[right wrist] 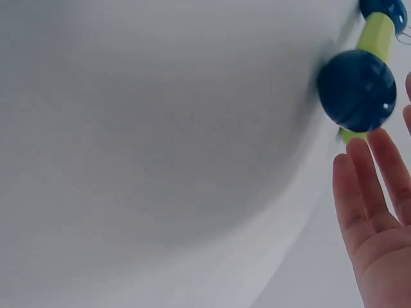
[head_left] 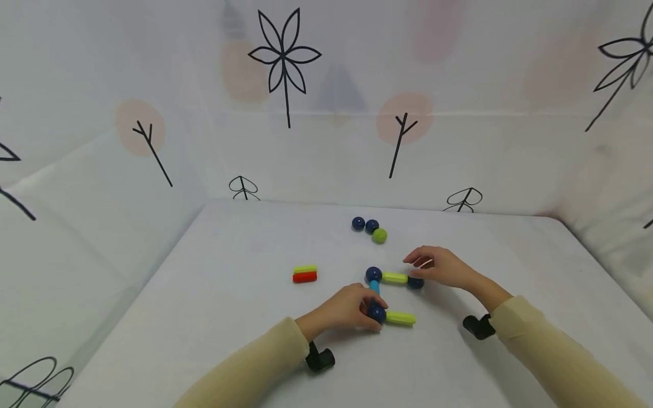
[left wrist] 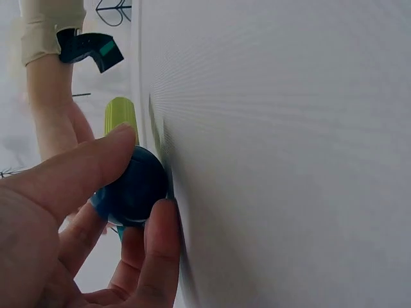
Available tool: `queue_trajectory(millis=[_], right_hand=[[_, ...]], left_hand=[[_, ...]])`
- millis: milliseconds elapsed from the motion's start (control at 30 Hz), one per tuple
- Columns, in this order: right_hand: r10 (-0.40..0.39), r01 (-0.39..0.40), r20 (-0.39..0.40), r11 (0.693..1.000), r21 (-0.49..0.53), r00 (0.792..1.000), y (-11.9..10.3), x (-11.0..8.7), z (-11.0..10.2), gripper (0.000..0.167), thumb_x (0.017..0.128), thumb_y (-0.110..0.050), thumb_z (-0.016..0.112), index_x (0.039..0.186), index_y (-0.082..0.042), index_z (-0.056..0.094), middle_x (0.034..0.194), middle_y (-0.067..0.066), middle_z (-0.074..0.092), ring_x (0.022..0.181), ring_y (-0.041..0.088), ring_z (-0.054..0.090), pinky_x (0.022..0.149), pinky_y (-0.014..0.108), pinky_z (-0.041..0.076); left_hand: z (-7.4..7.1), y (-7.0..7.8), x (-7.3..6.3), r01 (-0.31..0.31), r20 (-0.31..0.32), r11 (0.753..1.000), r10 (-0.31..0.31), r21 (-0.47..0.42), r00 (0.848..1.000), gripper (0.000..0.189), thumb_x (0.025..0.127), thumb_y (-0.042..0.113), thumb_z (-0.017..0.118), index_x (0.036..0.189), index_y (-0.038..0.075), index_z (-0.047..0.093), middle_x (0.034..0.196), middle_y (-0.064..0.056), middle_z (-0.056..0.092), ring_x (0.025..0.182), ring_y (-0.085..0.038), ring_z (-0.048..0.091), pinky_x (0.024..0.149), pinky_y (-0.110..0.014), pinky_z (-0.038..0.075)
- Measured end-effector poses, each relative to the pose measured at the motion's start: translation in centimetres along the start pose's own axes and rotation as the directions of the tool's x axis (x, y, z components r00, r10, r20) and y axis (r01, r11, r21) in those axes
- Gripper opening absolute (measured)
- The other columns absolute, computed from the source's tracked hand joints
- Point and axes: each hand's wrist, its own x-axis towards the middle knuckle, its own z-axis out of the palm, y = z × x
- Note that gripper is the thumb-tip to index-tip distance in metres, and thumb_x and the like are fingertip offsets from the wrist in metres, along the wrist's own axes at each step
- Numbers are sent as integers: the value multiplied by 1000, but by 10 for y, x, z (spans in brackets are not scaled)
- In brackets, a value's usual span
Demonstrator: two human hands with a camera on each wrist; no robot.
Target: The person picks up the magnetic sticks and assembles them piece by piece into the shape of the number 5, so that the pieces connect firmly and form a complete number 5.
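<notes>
On the white table lies a joined shape of dark blue balls and short rods. My left hand (head_left: 349, 309) holds its near ball (left wrist: 138, 189) between thumb and fingers. From that ball a yellow-green rod (head_left: 401, 318) points right, and a light blue rod (head_left: 374, 287) leads back to the far-left ball (head_left: 374, 274). Another yellow-green rod (head_left: 394, 277) joins the far-left ball to the right ball (right wrist: 358, 91). My right hand (head_left: 442, 266) is beside this right ball, its fingers extended and the fingertips right at the ball's surface.
Farther back sit two loose dark blue balls (head_left: 365, 225) and a green ball (head_left: 380, 236). To the left, a loose yellow-green rod (head_left: 305, 268) lies alongside a red rod (head_left: 304, 277). A patterned white cloth wall (head_left: 326, 153) stands behind the table.
</notes>
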Motion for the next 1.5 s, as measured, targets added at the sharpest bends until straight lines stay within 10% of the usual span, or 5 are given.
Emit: queue_trajectory(millis=[1233,1500], right_hand=[[-16,26,100,995,-100,995,4,100,-11,36,86,-5,63,121,0,56,116,20,54,109,40,51,88,48,45],[6,7,126,995,-102,992,4,106,-7,19,81,-4,69,98,-6,60,106,13,58,102,33,54,86,44,46]], left_hand=[[0,0,1,-13,1,1000,13,-26,1000,36,75,22,80,109,19,69,82,7,49,72,-4,45,63,-16,41],[-2,1,1,-12,6,999,12,-37,1000,36,75,21,79,109,19,68,82,8,50,73,-4,45,63,-16,41]])
